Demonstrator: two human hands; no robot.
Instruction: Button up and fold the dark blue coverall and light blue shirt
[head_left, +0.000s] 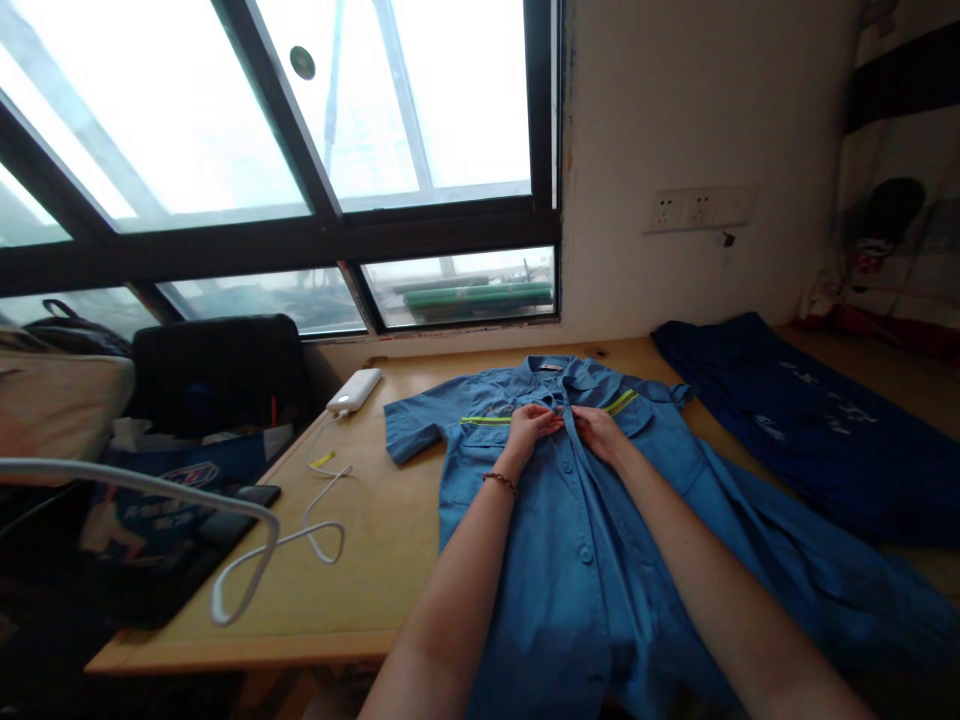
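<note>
Left hand (535, 424) and right hand (597, 432), both nearly closed, pinch the blue shirt (536, 570) at mid-chest. Near button (585, 553) apparently unfastened; collar fastening unclear.

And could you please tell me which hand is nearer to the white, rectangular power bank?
Left. The left hand is at the front of the blue short-sleeved shirt, right of the power bank; the right hand is there too, farther right.
</note>
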